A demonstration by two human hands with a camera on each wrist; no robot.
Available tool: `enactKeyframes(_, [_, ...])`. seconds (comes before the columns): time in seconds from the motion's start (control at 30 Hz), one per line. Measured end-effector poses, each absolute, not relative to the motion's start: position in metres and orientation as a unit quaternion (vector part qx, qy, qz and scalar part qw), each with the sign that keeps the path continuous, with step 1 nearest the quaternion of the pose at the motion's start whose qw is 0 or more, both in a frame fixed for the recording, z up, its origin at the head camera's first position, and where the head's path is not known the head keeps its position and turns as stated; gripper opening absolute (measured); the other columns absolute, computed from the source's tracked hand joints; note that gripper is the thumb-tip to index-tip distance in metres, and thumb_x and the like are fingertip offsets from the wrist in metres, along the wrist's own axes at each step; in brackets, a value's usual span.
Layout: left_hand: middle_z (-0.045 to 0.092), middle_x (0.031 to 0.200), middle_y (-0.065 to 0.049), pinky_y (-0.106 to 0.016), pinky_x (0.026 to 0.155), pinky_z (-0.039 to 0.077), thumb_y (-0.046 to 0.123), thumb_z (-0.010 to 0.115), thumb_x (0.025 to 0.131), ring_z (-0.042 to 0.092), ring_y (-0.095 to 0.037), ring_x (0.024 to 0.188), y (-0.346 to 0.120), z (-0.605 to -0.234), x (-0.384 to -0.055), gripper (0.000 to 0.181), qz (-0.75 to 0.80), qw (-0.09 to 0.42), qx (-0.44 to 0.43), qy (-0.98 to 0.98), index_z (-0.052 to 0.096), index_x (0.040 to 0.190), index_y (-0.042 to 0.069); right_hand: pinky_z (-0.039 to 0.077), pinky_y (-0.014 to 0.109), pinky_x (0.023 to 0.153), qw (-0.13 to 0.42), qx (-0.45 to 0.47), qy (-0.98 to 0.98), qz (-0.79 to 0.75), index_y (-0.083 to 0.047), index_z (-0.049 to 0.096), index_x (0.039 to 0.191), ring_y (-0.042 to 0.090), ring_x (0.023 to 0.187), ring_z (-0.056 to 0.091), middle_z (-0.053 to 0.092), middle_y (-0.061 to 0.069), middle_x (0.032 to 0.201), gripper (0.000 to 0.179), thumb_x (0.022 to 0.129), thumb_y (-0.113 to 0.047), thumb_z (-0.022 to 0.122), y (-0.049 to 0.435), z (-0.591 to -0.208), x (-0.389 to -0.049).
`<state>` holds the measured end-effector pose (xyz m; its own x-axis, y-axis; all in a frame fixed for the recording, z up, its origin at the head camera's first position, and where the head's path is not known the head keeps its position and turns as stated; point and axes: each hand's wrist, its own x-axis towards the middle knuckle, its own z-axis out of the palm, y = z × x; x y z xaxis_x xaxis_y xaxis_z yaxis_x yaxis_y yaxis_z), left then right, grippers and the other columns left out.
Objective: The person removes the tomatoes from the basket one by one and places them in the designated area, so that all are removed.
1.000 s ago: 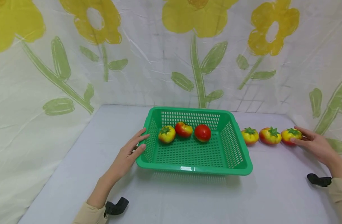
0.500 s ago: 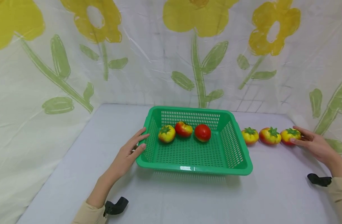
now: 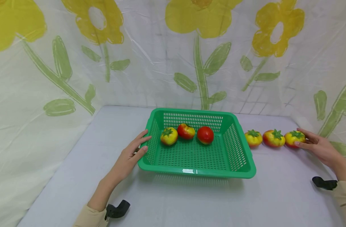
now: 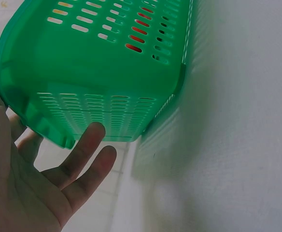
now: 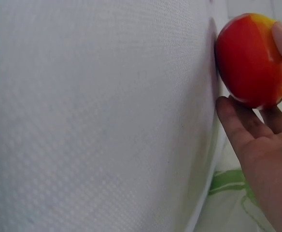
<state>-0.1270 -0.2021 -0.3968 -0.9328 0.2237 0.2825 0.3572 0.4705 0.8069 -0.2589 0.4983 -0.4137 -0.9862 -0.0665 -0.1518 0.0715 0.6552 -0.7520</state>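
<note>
In the head view, my right hand (image 3: 321, 148) holds the rightmost tomato (image 3: 294, 138), yellow-red with a green leafy top, between thumb and fingers. The right wrist view shows this tomato's (image 5: 251, 60) red underside at the white surface, fingers along one side and the thumb on the other. Two similar tomatoes, one in the middle (image 3: 273, 138) and one beside the basket (image 3: 253, 138), line up to its left. My left hand (image 3: 130, 157) rests on the left rim of a green plastic basket (image 3: 196, 171), fingers spread; the left wrist view shows two fingers outside its wall.
Inside the basket lie a yellow tomato (image 3: 169, 136), a red-yellow one (image 3: 186, 131) and a red one (image 3: 205, 135), along the back left. A white cloth with yellow flowers (image 3: 201, 69) hangs behind the white table (image 3: 190, 205).
The hands, basket and tomatoes keep nearly the same places. The head view shifts very slightly.
</note>
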Motion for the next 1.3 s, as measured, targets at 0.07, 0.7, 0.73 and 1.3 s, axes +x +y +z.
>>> enactKeyframes(0.07, [0.024,0.158,0.015,-0.037,0.087,0.046,0.028,0.048,0.106,0.049,-0.013,0.118,-0.2020,-0.3966,-0.1269,0.042,-0.484,0.069,-0.169,-0.856,0.047,0.147,0.024,0.018,0.029,0.112,0.085,0.002,0.904,-0.420,-0.022,0.010,0.159,0.053,0.136,0.010,-0.001,0.031,0.158,0.083,0.097,-0.040,0.062,0.4981,-0.4136,-0.2588])
enactKeyframes(0.7, [0.024,0.158,0.014,-0.043,0.088,0.046,0.028,0.048,0.106,0.051,-0.014,0.116,-0.2018,-0.3965,-0.1271,0.042,-0.490,0.066,-0.168,-0.853,0.047,0.147,0.022,0.006,0.065,0.107,0.092,0.004,0.890,-0.446,-0.019,0.006,0.158,0.056,0.137,0.002,-0.006,0.032,0.157,0.085,0.097,-0.040,0.062,0.4978,-0.4162,-0.2575])
enactKeyframes(0.73, [0.024,0.158,0.014,-0.042,0.088,0.046,0.028,0.048,0.106,0.050,-0.014,0.117,-0.2018,-0.3966,-0.1271,0.042,-0.490,0.067,-0.169,-0.852,0.047,0.147,0.022,0.006,0.066,0.106,0.092,0.004,0.890,-0.447,-0.019,0.006,0.158,0.057,0.137,0.001,-0.007,0.032,0.156,0.085,0.098,-0.040,0.062,0.4978,-0.4160,-0.2572])
enactKeyframes(1.3, [0.024,0.158,0.015,-0.039,0.086,0.047,0.029,0.048,0.106,0.052,-0.014,0.111,-0.2021,-0.3973,-0.1274,0.042,-0.488,0.067,-0.168,-0.854,0.047,0.147,0.021,0.007,0.071,0.103,0.099,0.010,0.883,-0.458,-0.019,0.001,0.158,0.057,0.136,-0.003,-0.011,0.033,0.155,0.084,0.099,-0.039,0.059,0.5015,-0.4167,-0.2577])
